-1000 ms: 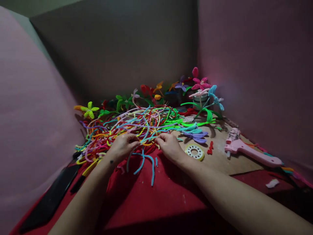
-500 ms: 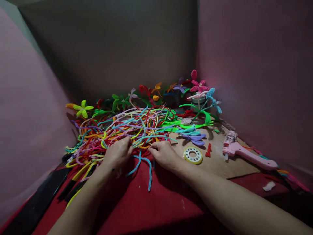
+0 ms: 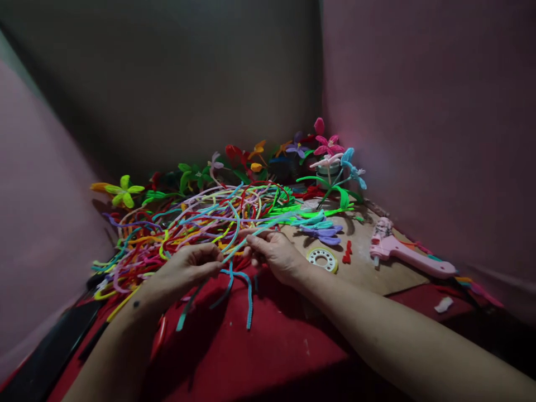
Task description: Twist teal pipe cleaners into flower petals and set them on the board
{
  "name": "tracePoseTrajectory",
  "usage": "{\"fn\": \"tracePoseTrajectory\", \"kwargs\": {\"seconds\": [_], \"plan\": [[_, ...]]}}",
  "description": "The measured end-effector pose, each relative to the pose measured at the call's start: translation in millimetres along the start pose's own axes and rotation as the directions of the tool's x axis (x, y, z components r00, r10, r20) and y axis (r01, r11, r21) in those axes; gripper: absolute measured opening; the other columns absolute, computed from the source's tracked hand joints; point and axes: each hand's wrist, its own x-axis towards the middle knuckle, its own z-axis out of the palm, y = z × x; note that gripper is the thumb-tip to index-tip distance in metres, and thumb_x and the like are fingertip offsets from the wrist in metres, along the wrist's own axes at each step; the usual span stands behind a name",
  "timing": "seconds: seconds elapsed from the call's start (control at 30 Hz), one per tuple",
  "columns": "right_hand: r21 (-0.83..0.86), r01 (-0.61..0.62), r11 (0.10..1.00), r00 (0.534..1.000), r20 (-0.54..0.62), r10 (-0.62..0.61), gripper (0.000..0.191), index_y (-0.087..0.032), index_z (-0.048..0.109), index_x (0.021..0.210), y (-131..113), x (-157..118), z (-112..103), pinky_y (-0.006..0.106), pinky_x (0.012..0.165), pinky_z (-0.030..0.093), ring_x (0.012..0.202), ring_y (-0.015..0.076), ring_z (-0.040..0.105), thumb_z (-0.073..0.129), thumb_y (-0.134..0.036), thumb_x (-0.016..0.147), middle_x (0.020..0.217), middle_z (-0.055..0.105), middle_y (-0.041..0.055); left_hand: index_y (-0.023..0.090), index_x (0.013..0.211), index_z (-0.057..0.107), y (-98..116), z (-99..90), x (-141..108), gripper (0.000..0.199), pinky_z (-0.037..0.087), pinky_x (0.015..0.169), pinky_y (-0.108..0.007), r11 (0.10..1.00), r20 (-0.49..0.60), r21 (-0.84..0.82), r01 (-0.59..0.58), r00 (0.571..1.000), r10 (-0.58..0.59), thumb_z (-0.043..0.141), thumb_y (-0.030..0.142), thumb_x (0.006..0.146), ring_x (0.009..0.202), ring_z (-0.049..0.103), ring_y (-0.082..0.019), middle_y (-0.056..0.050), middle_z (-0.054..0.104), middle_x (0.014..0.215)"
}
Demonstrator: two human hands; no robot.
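Pale aqua, fuzzy pipe cleaners [image 3: 232, 251] are suspended above the red cloth [image 3: 272, 346]; they are pinched between thumb and fingertips by the left hand [image 3: 189, 267] and, farther along, by the right hand [image 3: 277, 254]. Blue fuzzy strips [image 3: 250, 304] are laid just below. On the brown cardboard sheet [image 3: 377, 283], a white, perforated ring-shaped spool [image 3: 314, 259] and a pink plastic glue gun [image 3: 393, 248] are positioned. A multicoloured pipe-cleaner pile [image 3: 201, 220] is backed by fuzzy petalled flowers [image 3: 123, 192].

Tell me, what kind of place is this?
Probably a craft table: there's a heap of fuzzy stems, a pink glue gun, and fuzzy handmade flowers.
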Motion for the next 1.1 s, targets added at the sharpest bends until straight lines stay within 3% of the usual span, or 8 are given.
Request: {"fn": "tracePoseTrajectory", "kwargs": {"seconds": [0.1, 0.27, 0.43, 0.6, 0.7, 0.8, 0.97, 1.1], "plan": [[-0.032, 0.058, 0.998, 0.995, -0.077, -0.061, 0.020, -0.011, 0.060, 0.071, -1, 1, 0, 0.016, 0.037, 0.032, 0.037, 0.0032, 0.043, 0.061, -0.031, 0.071, 0.053, 0.055, -0.0032, 0.016, 0.084, 0.062, 0, 0.7, -3, 0.024, 0.032, 0.044, -0.018, 0.995, 0.078, -0.102, 0.012, 0.997, -0.004, 0.066, 0.031, 0.065, 0.051, 0.043, -0.008, 0.000, 0.055, 0.064], [-0.042, -0.005, 0.999, 0.977, -0.211, -0.004, 0.018, -0.011, 0.058, 0.069, -2, 4, -3, 0.015, 0.035, 0.033, 0.036, 0.0038, 0.046, 0.055, -0.027, 0.076, 0.052, 0.058, -0.0017, 0.018, 0.091, 0.064, -5, 6.8, -1, 0.026, 0.030, 0.041, -0.016, 0.944, 0.016, -0.317, -0.093, 0.995, 0.103, 0.065, 0.030, 0.069, 0.046, 0.042, -0.006, 0.000, 0.054, 0.057], [-0.136, -0.060, 0.989, 0.971, -0.238, 0.026, 0.023, -0.012, 0.054, 0.066, -2, 3, -4, 0.015, 0.030, 0.031, 0.032, 0.0046, 0.043, 0.050, -0.029, 0.080, 0.046, 0.055, -0.0016, 0.018, 0.087, 0.067, 1, 22.1, 2, 0.023, 0.043, 0.060, -0.020, 0.957, -0.053, -0.183, -0.227, 0.974, 0.221, 0.069, 0.027, 0.066, 0.066, 0.053, -0.011, -0.004, 0.062, 0.081], [-0.183, -0.110, 0.977, 0.961, -0.269, 0.058, 0.006, -0.012, 0.056, 0.075, -7, -2, -2, 0.014, 0.032, 0.032, 0.033, 0.0045, 0.044, 0.051, -0.016, 0.075, 0.047, 0.053, -0.0044, 0.016, 0.077, 0.064, 8, 30.8, 7, 0.015, 0.040, 0.053, -0.019, 0.947, -0.164, -0.135, -0.292, 0.949, 0.269, 0.060, 0.031, 0.074, 0.056, 0.048, -0.009, 0.000, 0.056, 0.064], [-0.172, -0.115, 0.978, 0.970, -0.232, 0.073, 0.013, -0.013, 0.056, 0.083, -8, -4, 0, 0.014, 0.033, 0.030, 0.033, 0.0048, 0.042, 0.051, -0.011, 0.071, 0.043, 0.049, -0.0068, 0.016, 0.085, 0.059, 15, 34.4, 10, 0.015, 0.043, 0.052, -0.022, 0.939, -0.184, -0.214, -0.271, 0.955, 0.234, 0.055, 0.029, 0.077, 0.053, 0.052, -0.010, 0.000, 0.060, 0.062], [-0.202, -0.120, 0.972, 0.979, -0.184, 0.083, 0.013, -0.013, 0.056, 0.082, -6, -4, 2, 0.015, 0.032, 0.025, 0.031, 0.0040, 0.037, 0.051, -0.013, 0.070, 0.042, 0.047, -0.0070, 0.015, 0.076, 0.054, 24, 41.1, 14, 0.010, 0.045, 0.049, -0.022, 0.939, -0.202, -0.235, -0.253, 0.957, 0.208, 0.057, 0.024, 0.073, 0.049, 0.054, -0.011, 0.000, 0.060, 0.059], [-0.249, -0.069, 0.966, 0.993, -0.107, 0.043, 0.005, -0.014, 0.054, 0.072, -4, -4, 3, 0.015, 0.034, 0.024, 0.031, 0.0024, 0.034, 0.053, -0.019, 0.071, 0.045, 0.050, -0.0065, 0.017, 0.089, 0.053, 26, 55.4, 23, 0.023, 0.045, 0.041, -0.020, 0.905, -0.305, -0.321, -0.280, 0.935, 0.181, 0.057, 0.034, 0.075, 0.045, 0.057, -0.011, 0.002, 0.060, 0.060], [-0.291, -0.059, 0.955, 0.997, 0.021, 0.069, 0.018, -0.015, 0.046, 0.057, -5, -6, 6, 0.015, 0.035, 0.025, 0.032, 0.0026, 0.034, 0.050, -0.020, 0.074, 0.042, 0.048, -0.0059, 0.017, 0.096, 0.053, 19, 60.1, 28, 0.031, 0.044, 0.035, -0.020, 0.892, -0.257, -0.380, -0.244, 0.954, 0.151, 0.056, 0.041, 0.075, 0.039, 0.055, -0.012, 0.003, 0.057, 0.053]]}}
